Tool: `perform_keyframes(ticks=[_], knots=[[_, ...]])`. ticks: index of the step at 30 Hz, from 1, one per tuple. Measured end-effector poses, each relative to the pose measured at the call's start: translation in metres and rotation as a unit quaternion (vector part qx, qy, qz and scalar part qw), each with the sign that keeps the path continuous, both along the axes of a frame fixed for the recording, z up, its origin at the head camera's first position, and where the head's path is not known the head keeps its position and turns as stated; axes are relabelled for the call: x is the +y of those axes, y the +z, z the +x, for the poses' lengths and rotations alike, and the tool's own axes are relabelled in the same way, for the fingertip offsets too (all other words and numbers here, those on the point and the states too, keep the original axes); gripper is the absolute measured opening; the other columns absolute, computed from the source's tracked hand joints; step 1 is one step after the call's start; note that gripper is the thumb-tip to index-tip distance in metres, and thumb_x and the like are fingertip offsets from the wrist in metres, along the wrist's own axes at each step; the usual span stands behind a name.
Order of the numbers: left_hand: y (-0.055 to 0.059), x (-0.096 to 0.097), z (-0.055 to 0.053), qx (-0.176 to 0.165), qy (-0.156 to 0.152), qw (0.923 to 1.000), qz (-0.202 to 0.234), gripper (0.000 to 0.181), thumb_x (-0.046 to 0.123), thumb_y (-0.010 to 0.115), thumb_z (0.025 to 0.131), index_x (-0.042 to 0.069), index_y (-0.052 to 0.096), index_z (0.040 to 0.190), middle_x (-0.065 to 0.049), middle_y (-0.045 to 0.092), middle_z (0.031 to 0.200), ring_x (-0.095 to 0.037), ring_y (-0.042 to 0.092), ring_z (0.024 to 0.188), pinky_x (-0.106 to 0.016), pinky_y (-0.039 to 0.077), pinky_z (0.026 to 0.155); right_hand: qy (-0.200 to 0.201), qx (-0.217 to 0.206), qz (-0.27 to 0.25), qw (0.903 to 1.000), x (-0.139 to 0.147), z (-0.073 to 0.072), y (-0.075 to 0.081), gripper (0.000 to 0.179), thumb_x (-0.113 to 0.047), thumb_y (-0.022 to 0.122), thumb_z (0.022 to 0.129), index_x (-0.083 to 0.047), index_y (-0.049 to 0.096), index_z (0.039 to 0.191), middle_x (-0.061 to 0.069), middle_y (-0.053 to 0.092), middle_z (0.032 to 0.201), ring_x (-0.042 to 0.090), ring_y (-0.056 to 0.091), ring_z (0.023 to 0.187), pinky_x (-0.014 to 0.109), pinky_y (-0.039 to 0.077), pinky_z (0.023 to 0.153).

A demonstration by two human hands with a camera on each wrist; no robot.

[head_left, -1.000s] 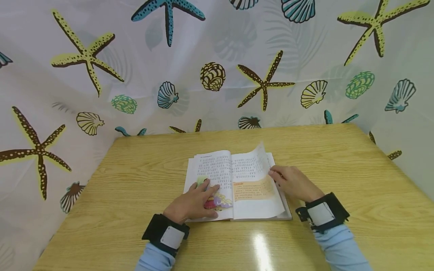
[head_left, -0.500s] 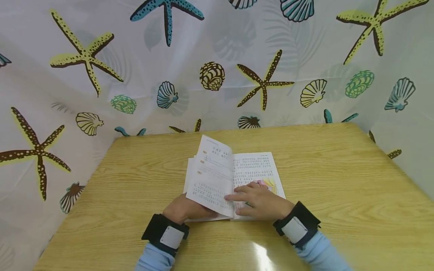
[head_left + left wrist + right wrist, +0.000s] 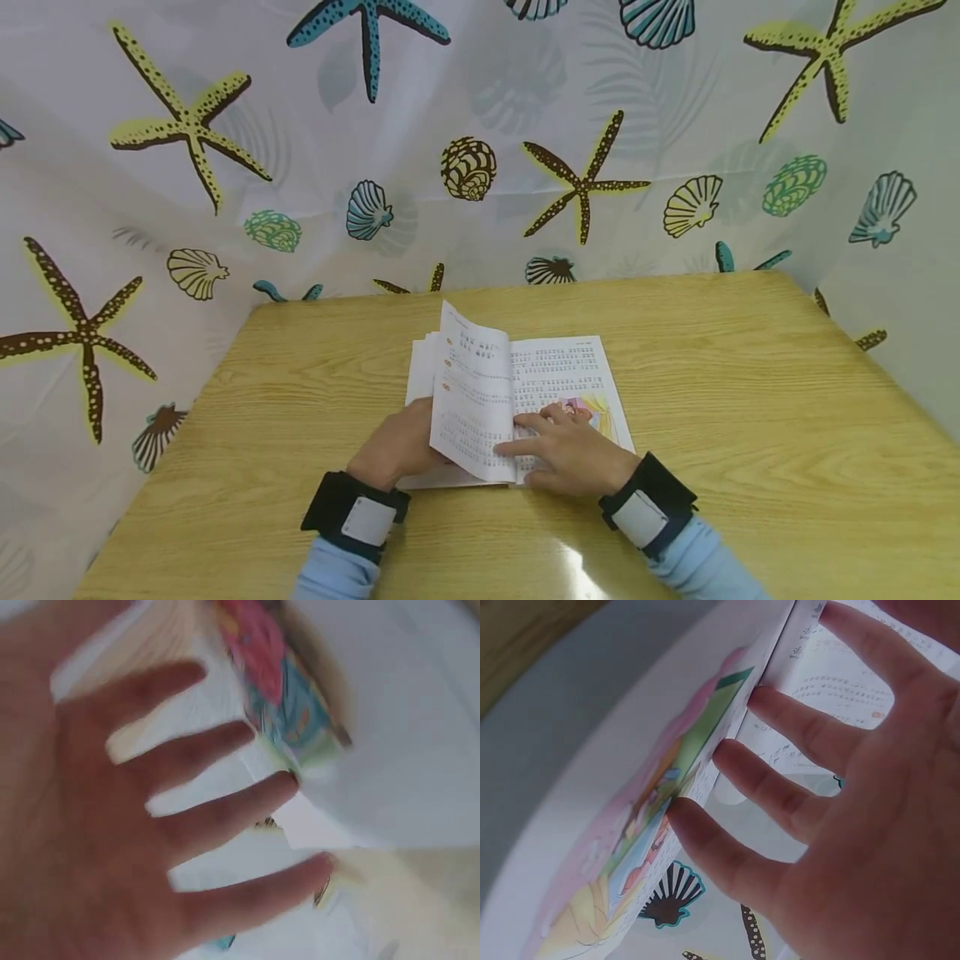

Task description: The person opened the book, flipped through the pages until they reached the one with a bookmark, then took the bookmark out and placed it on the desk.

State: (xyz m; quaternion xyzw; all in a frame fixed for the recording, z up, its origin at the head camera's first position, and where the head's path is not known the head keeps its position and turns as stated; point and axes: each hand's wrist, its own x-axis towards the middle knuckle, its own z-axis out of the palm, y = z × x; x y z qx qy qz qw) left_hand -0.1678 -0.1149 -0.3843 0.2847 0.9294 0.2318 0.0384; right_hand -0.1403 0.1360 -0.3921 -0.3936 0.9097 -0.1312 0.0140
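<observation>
An open book (image 3: pixel 558 367) with printed text and coloured pictures lies on the wooden table. One page (image 3: pixel 472 408) stands partly raised over the left side, its outer edge off the pages beneath. My left hand (image 3: pixel 393 446) is at the book's left side, its fingers hidden behind that raised page in the head view. In the left wrist view its fingers (image 3: pixel 225 814) are straight and spread against the book's pages. My right hand (image 3: pixel 581 458) rests with spread fingers on the right page, near the spine, partly covering a picture. Its straight fingers also show in the right wrist view (image 3: pixel 787 802).
The wooden table (image 3: pixel 712 367) extends around the book on all sides. Behind it hangs a white cloth (image 3: pixel 420 125) printed with starfish and shells. Each wrist wears a black strap (image 3: pixel 652 504) with a pale plate.
The right hand has let go of the right page's edge and moved left onto the right page. The turned page now stands over the left side. The left hand has shifted slightly left and up.
</observation>
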Motion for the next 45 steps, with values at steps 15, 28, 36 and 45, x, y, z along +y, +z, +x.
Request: perform_keyframes(ticks=[15, 28, 36, 45], knots=[[0.006, 0.006, 0.0, 0.132, 0.016, 0.9888, -0.069, 0.055, 0.026, 0.069, 0.098, 0.003, 0.053, 0.146, -0.022, 0.044, 0.153, -0.043, 0.044, 0.137, -0.056, 0.042, 0.108, -0.004, 0.011, 0.023, 0.9997, -0.003, 0.0, 0.0, 0.046, -0.012, 0.071, 0.091, -0.026, 0.067, 0.135, 0.015, 0.056, 0.14, 0.034, 0.052, 0.115, 0.056, 0.047, 0.093], [-0.006, 0.018, 0.008, -0.091, 0.051, 0.9885, -0.11, 0.071, 0.028, 0.082, 0.087, 0.012, 0.052, 0.149, -0.018, 0.037, 0.159, -0.048, 0.028, 0.146, -0.063, 0.035, 0.111, -0.037, -0.023, 0.003, 0.999, 0.002, -0.006, 0.004, 0.047, -0.007, 0.072, 0.089, -0.017, 0.068, 0.134, 0.017, 0.058, 0.14, 0.04, 0.054, 0.122, 0.055, 0.048, 0.099], [-0.007, 0.019, 0.008, -0.091, 0.05, 0.9889, -0.105, 0.072, 0.026, 0.082, 0.086, 0.011, 0.052, 0.149, -0.019, 0.037, 0.159, -0.048, 0.027, 0.146, -0.062, 0.033, 0.113, -0.159, -0.066, 0.02, 0.9848, 0.036, -0.02, 0.005, 0.042, -0.009, 0.081, 0.083, -0.011, 0.074, 0.124, 0.019, 0.058, 0.139, 0.046, 0.05, 0.126, 0.063, 0.047, 0.098], [-0.008, 0.018, 0.009, -0.097, 0.057, 0.9881, -0.104, 0.073, 0.027, 0.082, 0.086, 0.011, 0.051, 0.15, -0.018, 0.035, 0.16, -0.048, 0.026, 0.147, -0.064, 0.032, 0.112, -0.209, -0.105, 0.008, 0.9722, 0.067, -0.03, 0.005, 0.044, -0.008, 0.079, 0.082, -0.003, 0.071, 0.125, 0.027, 0.054, 0.138, 0.05, 0.049, 0.125, 0.063, 0.045, 0.1]])
